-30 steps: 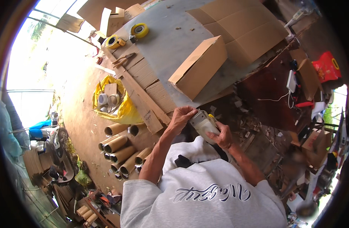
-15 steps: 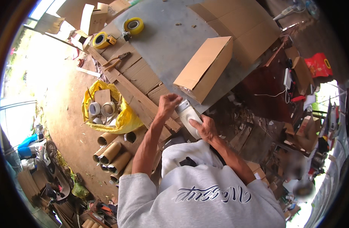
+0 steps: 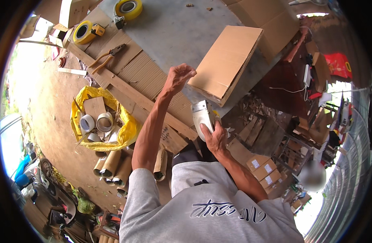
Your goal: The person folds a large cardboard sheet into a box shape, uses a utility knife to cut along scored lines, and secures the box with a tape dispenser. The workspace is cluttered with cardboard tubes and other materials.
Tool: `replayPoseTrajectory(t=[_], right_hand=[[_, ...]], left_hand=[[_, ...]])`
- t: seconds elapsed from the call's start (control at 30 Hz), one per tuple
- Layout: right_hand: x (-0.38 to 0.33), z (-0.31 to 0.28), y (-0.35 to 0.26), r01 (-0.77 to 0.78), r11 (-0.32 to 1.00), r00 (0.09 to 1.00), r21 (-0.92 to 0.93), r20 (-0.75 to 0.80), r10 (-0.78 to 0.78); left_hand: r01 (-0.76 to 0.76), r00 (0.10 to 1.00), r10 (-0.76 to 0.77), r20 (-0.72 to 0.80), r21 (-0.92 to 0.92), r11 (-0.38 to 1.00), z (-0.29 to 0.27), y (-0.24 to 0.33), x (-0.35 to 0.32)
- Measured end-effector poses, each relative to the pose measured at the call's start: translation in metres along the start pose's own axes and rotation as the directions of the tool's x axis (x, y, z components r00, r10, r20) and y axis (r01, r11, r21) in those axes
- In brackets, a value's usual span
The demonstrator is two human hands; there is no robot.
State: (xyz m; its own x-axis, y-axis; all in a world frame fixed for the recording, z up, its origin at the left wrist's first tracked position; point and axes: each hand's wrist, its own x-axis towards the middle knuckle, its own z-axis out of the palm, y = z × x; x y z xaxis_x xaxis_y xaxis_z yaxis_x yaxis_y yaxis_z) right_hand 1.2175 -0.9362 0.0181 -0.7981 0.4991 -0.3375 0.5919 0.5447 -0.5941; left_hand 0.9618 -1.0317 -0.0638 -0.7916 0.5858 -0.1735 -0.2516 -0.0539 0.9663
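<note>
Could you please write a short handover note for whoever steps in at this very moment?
Left hand: open, raised at the near corner of the flat brown cardboard box on the grey table; contact unclear.
Right hand: grips a white plastic tape dispenser just below the table edge.
Done: box lies folded flat.
Left: no tape seen on it.
Yellow tape rolls sit at the far end.

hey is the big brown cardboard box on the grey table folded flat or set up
Folded flat. The brown cardboard box lies as a thin slab on the grey table, its layered edge showing; the left hand reaches its corner.
</note>
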Motion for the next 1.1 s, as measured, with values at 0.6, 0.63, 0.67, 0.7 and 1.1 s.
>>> replayPoseTrajectory(t=[0.6, 0.63, 0.67, 0.7, 1.1], right_hand=[[0.007, 0.035, 0.009, 0.032, 0.999, 0.985, -0.028, -0.171, -0.036], [0.007, 0.036, 0.011, 0.024, 0.999, 0.984, -0.029, -0.177, -0.029], [0.007, 0.037, 0.013, 0.016, 0.999, 0.983, -0.03, -0.183, -0.021], [0.007, 0.037, 0.012, 0.007, 1.0, 0.984, -0.026, -0.178, -0.012], [0.009, 0.022, 0.006, -0.007, 0.998, 0.986, -0.058, -0.17, -0.003]], left_hand=[[-0.31, 0.887, 0.42, -0.191, 0.426, 0.85, 0.063, -0.045, 0.022], [-0.31, 0.877, 0.44, -0.192, 0.474, 0.824, 0.063, -0.041, 0.024], [-0.3, 0.875, 0.446, -0.19, 0.511, 0.806, 0.063, -0.039, 0.026], [-0.289, 0.871, 0.453, -0.19, 0.548, 0.785, 0.061, -0.038, 0.028], [-0.074, 0.996, 0.021, 0.092, 0.616, 0.784, 0.101, 0.061, -0.019]])
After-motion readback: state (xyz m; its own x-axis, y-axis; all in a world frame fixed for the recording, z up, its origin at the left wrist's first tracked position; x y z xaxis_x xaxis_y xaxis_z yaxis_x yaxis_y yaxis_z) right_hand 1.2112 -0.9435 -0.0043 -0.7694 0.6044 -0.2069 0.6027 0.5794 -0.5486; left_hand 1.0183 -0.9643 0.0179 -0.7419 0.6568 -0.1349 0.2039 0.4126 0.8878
